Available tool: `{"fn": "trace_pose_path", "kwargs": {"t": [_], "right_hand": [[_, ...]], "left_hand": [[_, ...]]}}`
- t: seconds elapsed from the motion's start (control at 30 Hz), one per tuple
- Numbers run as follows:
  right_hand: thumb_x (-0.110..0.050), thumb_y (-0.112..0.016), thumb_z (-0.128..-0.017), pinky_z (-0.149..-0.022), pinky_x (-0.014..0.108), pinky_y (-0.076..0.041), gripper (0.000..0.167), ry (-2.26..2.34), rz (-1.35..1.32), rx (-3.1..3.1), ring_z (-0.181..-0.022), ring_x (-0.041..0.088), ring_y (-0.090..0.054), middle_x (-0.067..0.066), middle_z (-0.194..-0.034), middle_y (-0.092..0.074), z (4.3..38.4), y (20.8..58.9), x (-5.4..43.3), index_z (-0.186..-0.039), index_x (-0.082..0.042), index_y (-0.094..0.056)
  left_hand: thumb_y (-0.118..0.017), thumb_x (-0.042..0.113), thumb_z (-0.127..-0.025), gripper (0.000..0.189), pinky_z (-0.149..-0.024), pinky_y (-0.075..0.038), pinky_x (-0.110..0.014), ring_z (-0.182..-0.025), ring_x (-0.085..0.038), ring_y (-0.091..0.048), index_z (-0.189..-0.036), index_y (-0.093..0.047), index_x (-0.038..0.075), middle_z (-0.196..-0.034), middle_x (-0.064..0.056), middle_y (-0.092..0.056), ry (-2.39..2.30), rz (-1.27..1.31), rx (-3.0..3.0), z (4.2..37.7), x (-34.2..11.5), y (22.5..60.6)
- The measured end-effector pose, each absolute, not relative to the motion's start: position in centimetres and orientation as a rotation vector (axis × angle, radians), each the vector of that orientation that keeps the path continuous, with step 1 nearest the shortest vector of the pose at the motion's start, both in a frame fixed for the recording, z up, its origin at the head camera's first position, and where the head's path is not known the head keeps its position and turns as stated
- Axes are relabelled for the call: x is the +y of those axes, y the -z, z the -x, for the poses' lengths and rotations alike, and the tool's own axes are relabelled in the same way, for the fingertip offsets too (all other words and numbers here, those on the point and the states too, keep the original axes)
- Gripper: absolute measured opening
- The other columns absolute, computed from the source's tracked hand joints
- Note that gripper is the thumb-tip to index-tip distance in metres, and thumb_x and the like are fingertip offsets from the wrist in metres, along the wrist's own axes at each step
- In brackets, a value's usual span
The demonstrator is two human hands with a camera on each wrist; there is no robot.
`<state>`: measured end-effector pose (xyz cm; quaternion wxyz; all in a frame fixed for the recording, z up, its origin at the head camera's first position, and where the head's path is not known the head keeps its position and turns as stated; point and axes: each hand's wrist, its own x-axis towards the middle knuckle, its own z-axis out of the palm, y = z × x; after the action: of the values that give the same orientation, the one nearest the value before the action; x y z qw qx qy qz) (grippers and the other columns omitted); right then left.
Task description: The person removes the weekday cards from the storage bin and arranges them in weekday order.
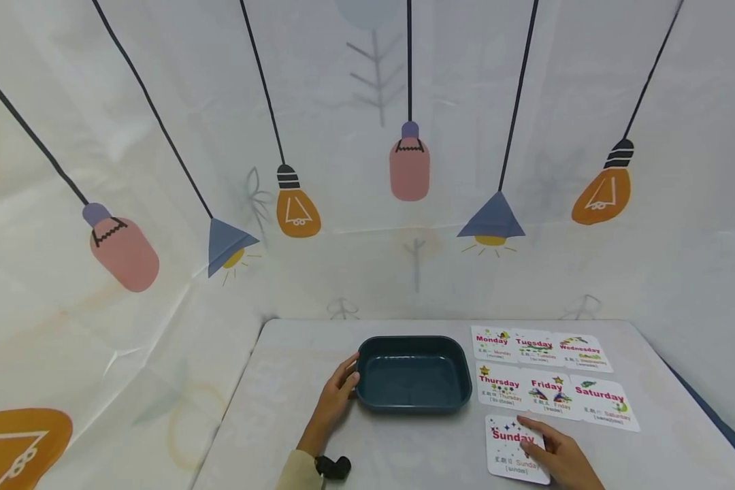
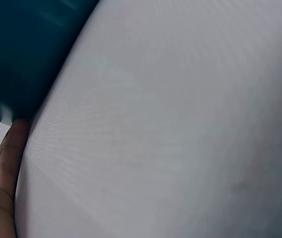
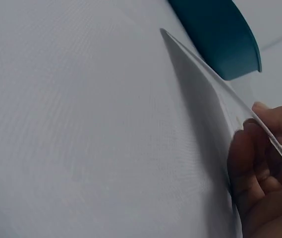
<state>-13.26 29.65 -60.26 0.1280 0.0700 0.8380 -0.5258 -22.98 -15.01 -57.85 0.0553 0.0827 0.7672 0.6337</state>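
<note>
My right hand (image 1: 560,456) pinches a white card marked Sunday (image 1: 505,446) by its right side, thumb on one face and fingers on the other. In the right wrist view the card (image 3: 215,79) stands tilted, its near edge raised off the table. My left hand (image 1: 333,401) lies along the left side of a dark teal rectangular tray (image 1: 413,410), its fingers fairly straight. The left wrist view has those fingertips (image 2: 19,126) against the tray's wall (image 2: 27,64).
Two rows of day cards lie right of the tray: Monday (image 1: 492,344), Tuesday (image 1: 534,347) and Wednesday (image 1: 582,352) behind, Thursday (image 1: 500,384), Friday (image 1: 548,395) and Saturday (image 1: 603,403) in front. A white table (image 1: 416,449) meets a lamp-printed backdrop (image 1: 355,272).
</note>
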Motion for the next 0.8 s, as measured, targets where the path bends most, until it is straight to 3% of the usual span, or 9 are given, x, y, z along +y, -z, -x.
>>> {"fn": "trace_pose_path", "kwargs": {"t": [0.37, 0.5, 0.6, 0.7, 0.8], "right_hand": [[-0.032, -0.075, -0.087, -0.068, 0.026, -0.054, 0.060, 1.276, -0.274, 2.602, -0.077, 0.012, -0.063, 0.009, -0.112, -0.071, 13.7, 60.4, 28.4, -0.139, -0.005, -0.058], [-0.034, -0.076, -0.087, -0.092, 0.046, -0.054, 0.059, 1.081, -0.202, 2.717, -0.091, 0.018, -0.064, 0.019, -0.126, -0.066, 13.9, 60.3, 28.0, -0.136, -0.007, -0.060], [-0.031, -0.075, -0.088, -0.099, 0.059, -0.047, 0.055, 0.975, -0.147, 2.765, -0.101, 0.025, -0.065, 0.020, -0.127, -0.065, 14.0, 60.2, 27.8, -0.135, -0.007, -0.062], [-0.031, -0.074, -0.088, -0.094, 0.054, -0.052, 0.053, 0.899, -0.127, 2.766, -0.091, 0.022, -0.063, 0.010, -0.109, -0.068, 14.1, 60.0, 27.6, -0.134, -0.008, -0.062], [-0.035, -0.073, -0.089, -0.078, 0.040, -0.052, 0.050, 0.802, -0.122, 2.786, -0.075, 0.014, -0.052, 0.000, -0.090, -0.057, 14.0, 60.0, 27.5, -0.132, -0.012, -0.064]], "left_hand": [[-0.051, 0.023, -0.105, 0.048, -0.085, -0.055, -0.028, -0.136, -0.041, -0.049, -0.152, -0.043, 0.015, -0.153, -0.022, -0.045, -1.923, -0.229, 2.326, 23.2, -14.9, 57.7], [-0.051, 0.023, -0.105, 0.048, -0.084, -0.054, -0.027, -0.136, -0.041, -0.050, -0.151, -0.044, 0.015, -0.153, -0.022, -0.045, -1.911, -0.226, 2.344, 23.1, -15.0, 57.6], [-0.051, 0.023, -0.105, 0.048, -0.085, -0.054, -0.026, -0.136, -0.041, -0.049, -0.152, -0.043, 0.015, -0.153, -0.022, -0.045, -1.904, -0.232, 2.344, 23.0, -15.0, 57.6], [-0.051, 0.023, -0.105, 0.048, -0.086, -0.054, -0.027, -0.137, -0.041, -0.048, -0.152, -0.043, 0.015, -0.153, -0.022, -0.044, -1.907, -0.236, 2.335, 23.0, -15.0, 57.6], [-0.052, 0.024, -0.105, 0.048, -0.086, -0.055, -0.028, -0.136, -0.042, -0.049, -0.151, -0.044, 0.016, -0.153, -0.022, -0.045, -1.924, -0.229, 2.333, 23.1, -15.0, 57.9]]}}
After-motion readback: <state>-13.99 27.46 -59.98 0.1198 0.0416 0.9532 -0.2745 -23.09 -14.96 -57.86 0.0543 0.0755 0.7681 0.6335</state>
